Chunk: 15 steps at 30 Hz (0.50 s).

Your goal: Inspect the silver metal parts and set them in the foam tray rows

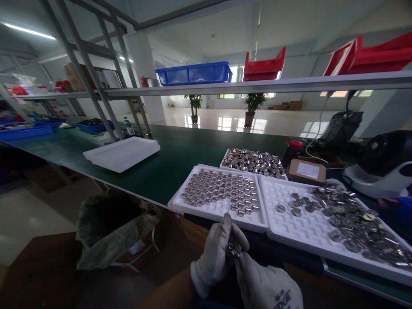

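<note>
While both gloved hands meet low in the head view, in front of the bench edge, they share one small metal part (pixel 232 251). The left hand (pixel 216 253) curls round it from the left with its fingers closed, one finger raised straight up; the right hand (pixel 264 281) pinches the same part from the right with its fingertips drawn together. Both grips are narrow, tight on the part, which sits between the two hands and clear of the bench.

Just beyond the hands, at the near edge of the green bench (pixel 167 167), lies a white tray (pixel 219 210) with shiny metal pieces set in neat rows. Touching its right side is a second white tray (pixel 302 231), where similar pieces lie loose, heaped toward the right. Behind the first tray stands a third tray (pixel 254 162) piled with metal pieces. Near it sit a small cardboard box (pixel 306 171) and a dark bottle with a red cap (pixel 292 151).

Further left on the bench rests a stack of white trays (pixel 122 153). Below the bench, left of the hands, stands a box lined with a crumpled bag (pixel 112 227). On the shelf above are a blue bin (pixel 195 73) and red bins (pixel 264 65).
</note>
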Each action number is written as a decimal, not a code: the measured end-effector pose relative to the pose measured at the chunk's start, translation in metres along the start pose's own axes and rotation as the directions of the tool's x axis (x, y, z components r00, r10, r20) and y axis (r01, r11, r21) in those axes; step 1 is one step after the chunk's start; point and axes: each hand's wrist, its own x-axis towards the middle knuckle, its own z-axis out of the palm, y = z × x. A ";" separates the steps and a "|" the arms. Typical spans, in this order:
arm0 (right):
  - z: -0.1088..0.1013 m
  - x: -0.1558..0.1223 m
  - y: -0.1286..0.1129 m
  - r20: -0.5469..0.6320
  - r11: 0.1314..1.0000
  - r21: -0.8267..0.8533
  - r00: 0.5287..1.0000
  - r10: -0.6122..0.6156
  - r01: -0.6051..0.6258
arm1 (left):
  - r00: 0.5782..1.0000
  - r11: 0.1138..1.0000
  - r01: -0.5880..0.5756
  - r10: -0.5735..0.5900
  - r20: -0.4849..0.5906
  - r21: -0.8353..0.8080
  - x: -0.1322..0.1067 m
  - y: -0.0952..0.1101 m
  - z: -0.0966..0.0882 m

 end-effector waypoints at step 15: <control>-0.001 0.016 0.026 0.198 0.714 0.673 0.977 0.079 -0.194 | 0.953 0.993 0.090 -0.109 0.284 0.078 -0.008 0.021 -0.008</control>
